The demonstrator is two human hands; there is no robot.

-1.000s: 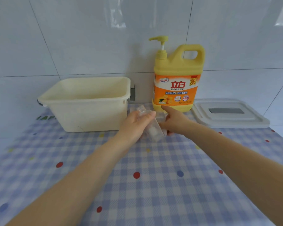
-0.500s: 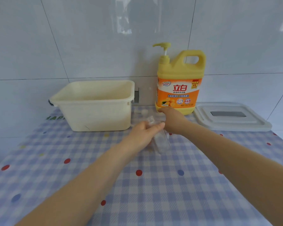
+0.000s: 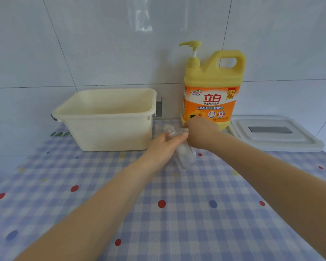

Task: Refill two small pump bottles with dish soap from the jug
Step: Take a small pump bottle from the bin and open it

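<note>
A yellow dish soap jug [image 3: 211,85] with an orange label and a pump head stands against the tiled wall. Just in front of it, a small clear bottle [image 3: 184,157] lies tilted on the checked cloth, with something white inside. My left hand [image 3: 164,146] grips the bottle near its upper end. My right hand [image 3: 199,132] is closed around the bottle's far side, close to the jug's base. A second small bottle cannot be made out; a faint clear shape [image 3: 167,129] shows just above my left fingers.
A cream plastic tub [image 3: 105,132] sits to the left of the jug. A white flat lid [image 3: 275,140] with a grey window lies to the right. The blue checked tablecloth [image 3: 177,213] with coloured dots covers the table.
Both hands stay on the clear bottle near the jug. The bottle has tilted down a little toward the cloth, and the head camera has shifted slightly.
</note>
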